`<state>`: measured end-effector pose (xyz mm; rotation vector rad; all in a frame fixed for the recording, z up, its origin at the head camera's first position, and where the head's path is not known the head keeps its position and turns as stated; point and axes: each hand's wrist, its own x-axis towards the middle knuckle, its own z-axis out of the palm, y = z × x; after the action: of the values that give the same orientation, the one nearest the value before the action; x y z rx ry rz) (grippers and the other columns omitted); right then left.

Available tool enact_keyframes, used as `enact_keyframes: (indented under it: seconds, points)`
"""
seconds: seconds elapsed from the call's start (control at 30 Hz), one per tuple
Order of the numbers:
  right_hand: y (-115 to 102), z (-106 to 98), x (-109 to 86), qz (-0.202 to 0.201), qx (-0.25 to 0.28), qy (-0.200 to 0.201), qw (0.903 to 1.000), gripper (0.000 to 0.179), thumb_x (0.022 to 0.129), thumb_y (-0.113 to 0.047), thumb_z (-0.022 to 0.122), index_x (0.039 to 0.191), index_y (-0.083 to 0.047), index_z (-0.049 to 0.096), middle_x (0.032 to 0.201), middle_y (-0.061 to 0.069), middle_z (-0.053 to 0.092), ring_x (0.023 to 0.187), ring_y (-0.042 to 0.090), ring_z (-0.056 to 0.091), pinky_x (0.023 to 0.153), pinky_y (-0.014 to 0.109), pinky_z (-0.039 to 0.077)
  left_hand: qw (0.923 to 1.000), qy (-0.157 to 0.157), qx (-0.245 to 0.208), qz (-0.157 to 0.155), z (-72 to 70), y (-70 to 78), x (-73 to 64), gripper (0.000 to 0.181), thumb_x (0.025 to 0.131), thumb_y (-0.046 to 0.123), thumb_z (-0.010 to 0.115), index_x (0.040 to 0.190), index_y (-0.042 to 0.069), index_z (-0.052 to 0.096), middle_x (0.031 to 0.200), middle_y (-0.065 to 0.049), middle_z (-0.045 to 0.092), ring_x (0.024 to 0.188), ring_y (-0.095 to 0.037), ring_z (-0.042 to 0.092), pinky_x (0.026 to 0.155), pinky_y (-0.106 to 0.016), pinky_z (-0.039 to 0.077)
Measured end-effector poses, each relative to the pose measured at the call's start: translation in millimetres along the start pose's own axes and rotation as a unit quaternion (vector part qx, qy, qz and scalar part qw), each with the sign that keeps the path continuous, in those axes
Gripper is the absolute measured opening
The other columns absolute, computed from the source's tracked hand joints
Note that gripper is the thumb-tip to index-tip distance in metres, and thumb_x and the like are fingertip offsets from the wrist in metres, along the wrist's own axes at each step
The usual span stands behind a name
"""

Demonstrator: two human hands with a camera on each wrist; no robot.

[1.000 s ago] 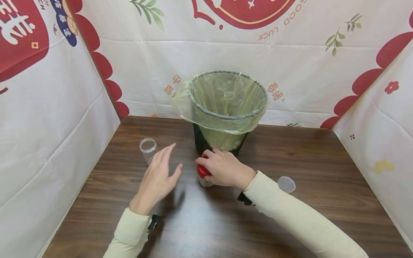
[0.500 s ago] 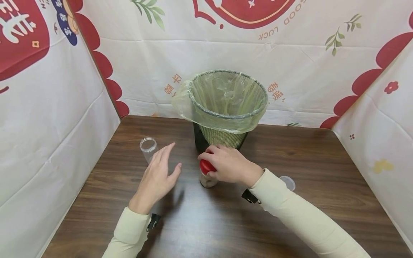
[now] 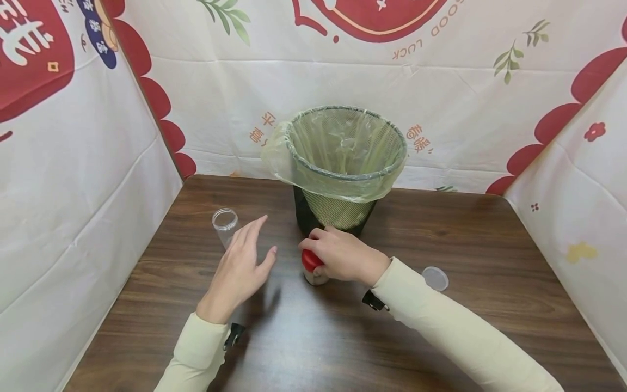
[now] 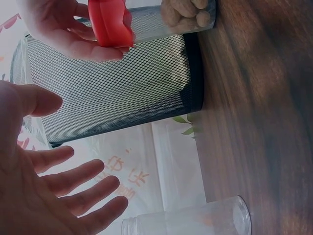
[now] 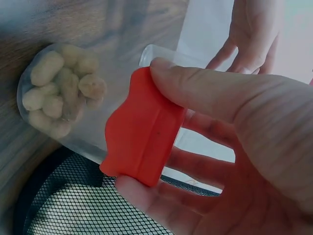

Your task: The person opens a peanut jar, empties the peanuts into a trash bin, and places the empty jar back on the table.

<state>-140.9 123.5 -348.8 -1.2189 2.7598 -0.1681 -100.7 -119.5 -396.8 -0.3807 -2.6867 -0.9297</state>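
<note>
My right hand (image 3: pixel 343 255) pinches a red cap with a wavy edge (image 5: pixel 144 127) between thumb and fingers. The cap sits at the mouth of a clear jar (image 3: pixel 315 279) that stands on the table in front of the mesh bin. Several peanuts in their shells (image 5: pixel 63 88) lie in the jar's bottom. To the left, my left hand (image 3: pixel 239 272) is held with fingers spread and nothing in it. Just beyond it stands a second clear jar (image 4: pixel 190 218), without a lid and with nothing visible inside; the hand hides part of it in the head view.
A black mesh bin (image 3: pixel 338 209) lined with a yellowish bag (image 3: pixel 343 188) stands at the back middle of the wooden table (image 3: pixel 490 261). A round clear lid (image 3: pixel 435 279) lies to the right, close to the right sleeve. Printed white cloth (image 3: pixel 220 109) hangs behind and along both sides.
My right hand first shifted slightly right on the red cap, then returned left and lower, the wrist turning with it. The left hand has stayed in place.
</note>
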Motion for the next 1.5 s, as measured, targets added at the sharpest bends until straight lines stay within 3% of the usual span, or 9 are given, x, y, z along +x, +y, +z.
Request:
enact_keyframes:
  seconds: [0.33,0.63,0.9,1.07,1.23,1.43,1.5]
  points:
    - [10.9,1.9,-1.1,0.014,0.029,-0.006,0.9994,0.048,0.085,-0.02,0.089,0.13,-0.016,0.073,0.12,0.008,0.069,0.101,0.026,0.067,0.083,0.04,0.062,1.0,-0.002,-0.002,0.003,1.0,0.3,0.2,0.07,0.102,0.026,0.071,0.163,0.008,0.043,0.161,-0.014,0.052,0.151,-0.037,0.048,0.123,-0.059,0.042]
    - [18.6,4.4,-1.8,-0.033,0.038,0.019,0.9985,0.045,0.083,-0.018,0.087,0.126,-0.017,0.075,0.115,0.005,0.07,0.094,0.021,0.068,0.083,0.036,0.06,1.0,-0.001,-0.003,0.004,2.1,0.1,0.3,0.069,0.102,0.025,0.071,0.163,0.008,0.043,0.161,-0.013,0.052,0.151,-0.036,0.048,0.123,-0.058,0.043]
    - [20.5,0.8,-5.0,-0.038,0.063,0.033,0.9968,0.044,0.084,-0.017,0.088,0.127,-0.018,0.075,0.118,0.005,0.07,0.095,0.019,0.069,0.081,0.031,0.061,1.0,0.003,-0.003,0.007,1.4,1.4,0.7,0.068,0.102,0.024,0.071,0.163,0.009,0.044,0.159,-0.013,0.054,0.15,-0.035,0.049,0.123,-0.057,0.043]
    - [19.9,-14.9,-11.0,-0.036,0.067,0.054,0.9957,0.044,0.085,-0.018,0.089,0.127,-0.021,0.074,0.119,0.001,0.068,0.098,0.017,0.067,0.082,0.03,0.061,0.9999,0.002,-0.004,0.009,0.1,2.3,1.7,0.069,0.102,0.024,0.072,0.163,0.009,0.043,0.161,-0.012,0.053,0.151,-0.035,0.048,0.123,-0.057,0.042]
    - [17.3,-38.5,-22.9,-0.035,0.066,0.102,0.992,0.047,0.085,-0.017,0.088,0.129,-0.021,0.074,0.128,0.002,0.069,0.106,0.019,0.068,0.083,0.033,0.062,0.9996,-0.016,-0.02,0.014,-3.8,9.0,5.1,0.072,0.102,0.032,0.072,0.165,0.015,0.041,0.165,-0.008,0.049,0.154,-0.031,0.045,0.124,-0.058,0.042]
    - [9.2,-67.3,-44.8,-0.031,0.082,0.151,0.9847,0.049,0.087,-0.02,0.089,0.133,-0.023,0.073,0.137,-0.002,0.068,0.12,0.019,0.065,0.088,0.039,0.064,0.9951,-0.061,-0.068,0.039,-12.0,34.8,9.4,0.093,0.093,0.053,0.081,0.169,0.027,0.034,0.17,-0.002,0.041,0.158,-0.025,0.041,0.123,-0.057,0.043]
    - [6.4,-73.4,-51.8,-0.039,0.092,0.167,0.9809,0.049,0.088,-0.02,0.088,0.134,-0.024,0.072,0.137,-0.005,0.067,0.121,0.015,0.065,0.089,0.037,0.063,0.9921,-0.075,-0.088,0.049,-11.6,45.2,11.7,0.101,0.088,0.052,0.088,0.169,0.029,0.032,0.171,0.0,0.04,0.157,-0.024,0.042,0.123,-0.056,0.044]
